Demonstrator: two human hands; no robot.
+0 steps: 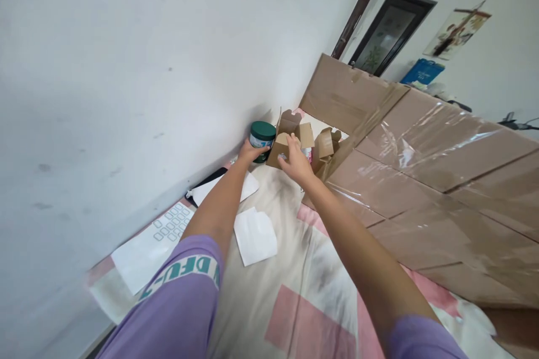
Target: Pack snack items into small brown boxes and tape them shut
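Observation:
A round tub with a dark green lid (263, 130) and a printed label stands upright against the white wall. My left hand (251, 152) is at its near side, with fingers curved round the lower part; the far fingers are hidden. Just right of the tub is a small open cardboard box (274, 156) with its flaps raised. My right hand (298, 165) is over the near side of this box, fingers apart, and seems to touch it. Something pink and white shows beside that hand, partly covered. Another small open carton (325, 147) stands further right.
Large taped cardboard boxes (421, 179) form a barrier on the right. White sheets of paper (255, 235) and a sheet with printed outlines (155, 238) lie along the wall on the pink and cream bedsheet (311, 314). A dark-framed door (389, 31) is beyond.

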